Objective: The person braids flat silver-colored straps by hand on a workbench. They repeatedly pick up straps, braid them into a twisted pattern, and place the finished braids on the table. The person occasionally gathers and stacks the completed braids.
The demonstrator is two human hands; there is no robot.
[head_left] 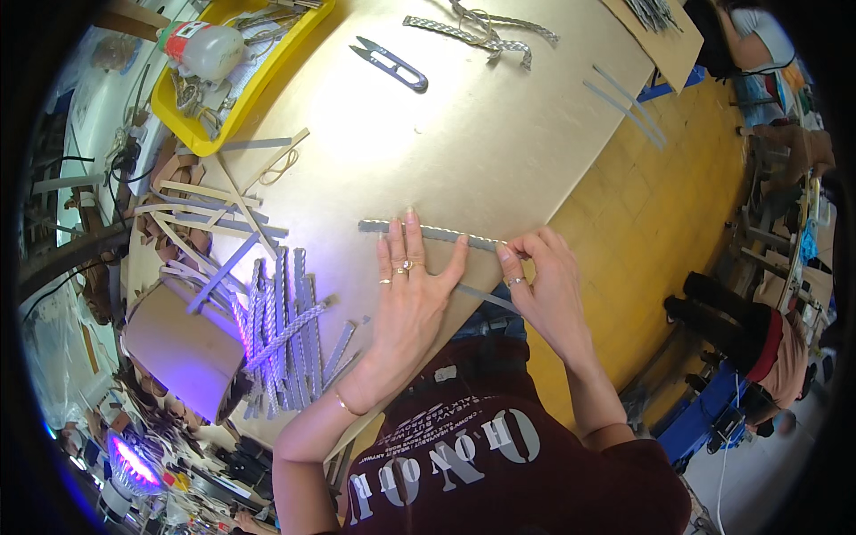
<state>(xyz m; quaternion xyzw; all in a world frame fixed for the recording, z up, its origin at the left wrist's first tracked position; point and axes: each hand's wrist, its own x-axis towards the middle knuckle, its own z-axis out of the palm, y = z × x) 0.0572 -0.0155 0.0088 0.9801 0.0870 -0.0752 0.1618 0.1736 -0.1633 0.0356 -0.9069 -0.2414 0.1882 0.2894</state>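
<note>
A narrow grey strip with a pale braided edge [443, 234] lies across the table near its front edge. My left hand [412, 294] rests flat on it, fingers stretched and spread, with the fingertips along the strip. At the strip's right end, my right hand [548, 283] pinches it between thumb and fingers. A second thin grey strip [486, 298] shows between my hands at the table edge, partly hidden. Left of my left forearm lies a pile of braided grey strips [290, 334]. Thread snips [390, 66] lie farther up the table.
A yellow tray [203, 143] at the far left holds a bottle [212, 52] and small pieces. Loose flat strips [214, 201] and a tan cylinder [178, 343] lie on the left. Braided straps [486, 37] sit at the back. A purple-lit lamp [134, 464] stands lower left.
</note>
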